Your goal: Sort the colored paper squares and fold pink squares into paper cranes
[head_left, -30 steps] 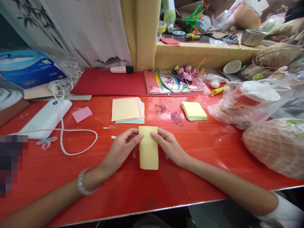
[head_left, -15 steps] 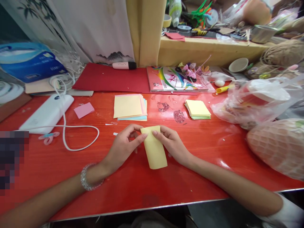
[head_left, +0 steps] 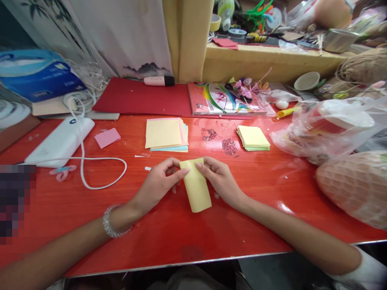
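Observation:
Between my two hands hangs a narrow piece of yellow paper [head_left: 197, 189], its lower end curving a little above the red table. My left hand [head_left: 160, 181] pinches its upper left corner between thumb and fingers. At the upper right corner, my right hand [head_left: 222, 181] grips the same sheet, thumb in front. Beyond the hands lies a stack of larger coloured sheets [head_left: 165, 133], pale orange on top with pink and blue edges below. Farther right sits a stack of small yellow and green paper [head_left: 253, 137].
A white power bank [head_left: 60, 143] with a looped white cable [head_left: 125, 169] is at the left, near a small pink paper [head_left: 107, 138]. Red card [head_left: 139, 98] and a packet of coloured paper [head_left: 217, 102] lie at the back. Plastic bags [head_left: 326, 129] and a net-wrapped bundle [head_left: 353, 185] stand right.
The yellow paper's lower end has swung slightly up. Both hands keep their pinch, with the right hand shifted slightly. The whole view has moved a little.

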Demonstrator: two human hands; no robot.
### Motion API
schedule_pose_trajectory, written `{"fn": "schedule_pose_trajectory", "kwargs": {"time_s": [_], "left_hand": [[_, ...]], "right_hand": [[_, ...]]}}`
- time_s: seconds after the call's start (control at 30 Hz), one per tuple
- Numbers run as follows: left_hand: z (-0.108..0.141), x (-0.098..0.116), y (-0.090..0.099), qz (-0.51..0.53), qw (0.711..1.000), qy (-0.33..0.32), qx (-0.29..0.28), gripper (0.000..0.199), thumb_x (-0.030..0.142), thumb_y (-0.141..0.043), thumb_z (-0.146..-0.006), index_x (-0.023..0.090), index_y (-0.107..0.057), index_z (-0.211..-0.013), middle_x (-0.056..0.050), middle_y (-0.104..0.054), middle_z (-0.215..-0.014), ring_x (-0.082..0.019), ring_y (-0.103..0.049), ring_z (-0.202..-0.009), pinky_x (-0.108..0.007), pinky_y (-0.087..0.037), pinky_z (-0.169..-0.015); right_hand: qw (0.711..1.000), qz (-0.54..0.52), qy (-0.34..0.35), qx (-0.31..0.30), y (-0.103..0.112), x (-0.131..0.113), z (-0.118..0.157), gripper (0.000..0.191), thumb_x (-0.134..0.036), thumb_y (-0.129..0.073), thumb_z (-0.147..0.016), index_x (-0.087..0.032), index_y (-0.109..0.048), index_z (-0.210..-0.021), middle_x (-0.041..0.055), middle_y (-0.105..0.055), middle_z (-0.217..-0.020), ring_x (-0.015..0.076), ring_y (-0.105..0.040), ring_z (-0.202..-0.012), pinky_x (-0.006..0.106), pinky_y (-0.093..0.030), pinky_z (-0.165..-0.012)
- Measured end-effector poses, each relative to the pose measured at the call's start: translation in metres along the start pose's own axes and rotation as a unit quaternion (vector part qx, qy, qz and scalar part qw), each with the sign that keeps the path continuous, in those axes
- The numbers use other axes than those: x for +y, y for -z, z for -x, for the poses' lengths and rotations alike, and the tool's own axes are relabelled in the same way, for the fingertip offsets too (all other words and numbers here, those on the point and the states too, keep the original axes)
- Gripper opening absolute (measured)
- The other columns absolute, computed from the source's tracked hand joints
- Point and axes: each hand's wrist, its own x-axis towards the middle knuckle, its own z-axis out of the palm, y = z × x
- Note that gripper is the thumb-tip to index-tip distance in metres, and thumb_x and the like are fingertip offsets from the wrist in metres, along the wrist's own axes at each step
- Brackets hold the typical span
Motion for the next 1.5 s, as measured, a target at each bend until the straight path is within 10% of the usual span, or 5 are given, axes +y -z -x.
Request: {"fn": "schedule_pose_trajectory", "kwargs": {"time_s": [1.5], "left_hand": [[0.0014,0.0052,-0.0007,0.008,0.999,0.033,0.004,0.031,0.042,-0.061,-0.080,0.018,-0.044,-0.072,0.007,-0.048,-0.058,-0.006,-0.049,-0.049,-0.019,-0.041,-0.050]], "right_hand": [[0.995,0.090,-0.010,0.040,-0.0005,-0.0022,0.0012,0.036,-0.050,-0.053,-0.085,-0.019,-0.046,-0.066,-0.0032,-0.045,-0.058,0.0081,-0.040,-0.050,0.022,-0.030,-0.044]]}}
